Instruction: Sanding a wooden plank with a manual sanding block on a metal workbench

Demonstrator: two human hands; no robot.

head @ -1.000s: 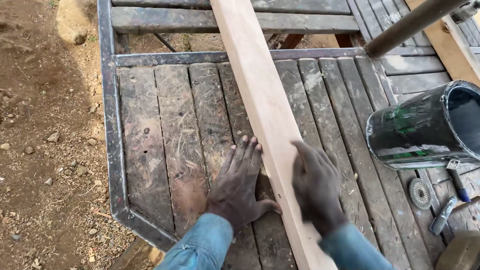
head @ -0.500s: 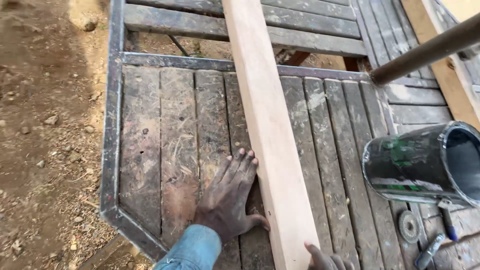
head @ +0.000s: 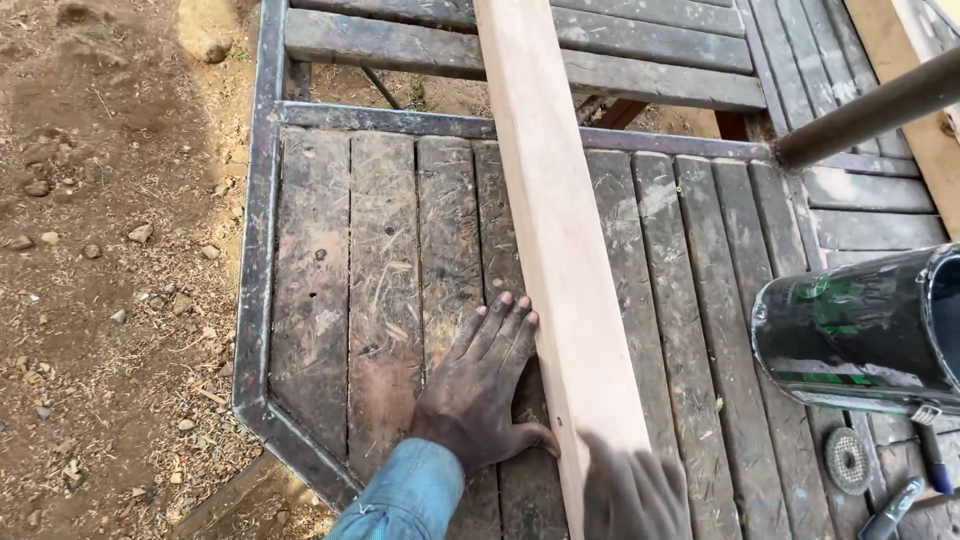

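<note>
Here's the long pale wooden plank (head: 555, 230), lying lengthwise across the slatted bench (head: 380, 290) and running from the bottom edge of the view up past the far metal frame rail (head: 420, 122). The left hand (head: 485, 390) lies flat on the weathered slats just beside the plank's left edge, palm down, fingers spread and straight, fingertips right up against the wood, thumb tucked toward the plank's side. It grips nothing, it simply presses on the bench. A blue sleeve (head: 410, 495) covers the wrist below it.

The right hand (head: 632, 492) sits on top of the plank's near end, blurred and cut off by the bottom edge. The fingers look laid over the wood, but whether they curl around the plank I cannot tell.

To the right of the plank, a dark cylindrical can (head: 860, 330) lies on its side, well apart from it. Below the can, a small round disc (head: 848, 460) rests on the slats. Above the can, a dark metal pipe (head: 870, 105) slants across the corner. Left of the plank, beyond the bench frame, is bare dirt ground (head: 110, 250) with scattered stones.
</note>
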